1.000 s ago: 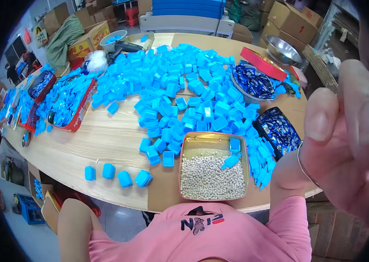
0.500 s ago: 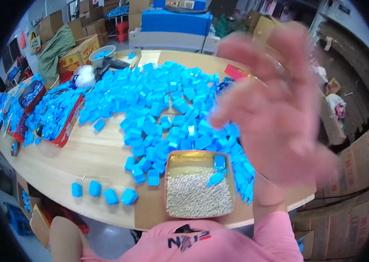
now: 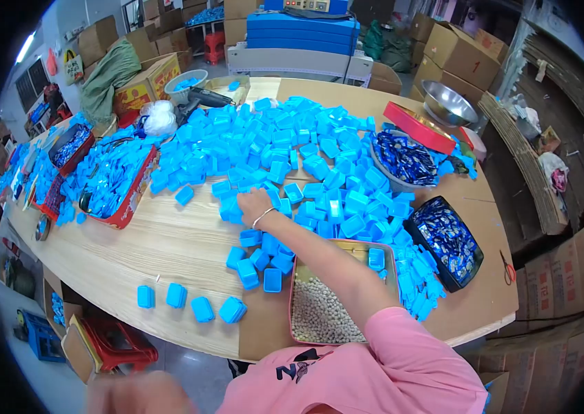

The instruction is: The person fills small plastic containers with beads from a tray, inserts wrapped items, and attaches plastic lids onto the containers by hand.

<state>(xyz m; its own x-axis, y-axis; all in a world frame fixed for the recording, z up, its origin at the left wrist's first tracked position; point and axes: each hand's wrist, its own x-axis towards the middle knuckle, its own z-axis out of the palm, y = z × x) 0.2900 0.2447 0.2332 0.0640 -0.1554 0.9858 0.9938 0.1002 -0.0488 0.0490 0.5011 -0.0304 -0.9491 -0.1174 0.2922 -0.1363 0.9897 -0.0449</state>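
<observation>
My right hand (image 3: 255, 207), with a band at the wrist, reaches over the table to the left front side of a big heap of blue plastic boxes (image 3: 333, 207). Its fingers curl down among the boxes and are partly hidden. Low in the view my left hand (image 3: 140, 393) is a blur below the table edge. Under my right forearm stands a rectangular tin (image 3: 319, 310) of small pale beads, with a blue box (image 3: 376, 259) inside it. Several blue boxes (image 3: 176, 295) stand in a row near the front edge.
At right are a black tray (image 3: 446, 243) of dark blue pieces, a bowl (image 3: 402, 160) of similar pieces, a red lid (image 3: 419, 128) and scissors (image 3: 508, 268). A red tin (image 3: 123, 214) of blue parts lies left. Cartons (image 3: 468, 55) stand behind.
My right hand has come down from close in front of the camera and now reaches left into the blue heap. My left hand has come into view at the bottom.
</observation>
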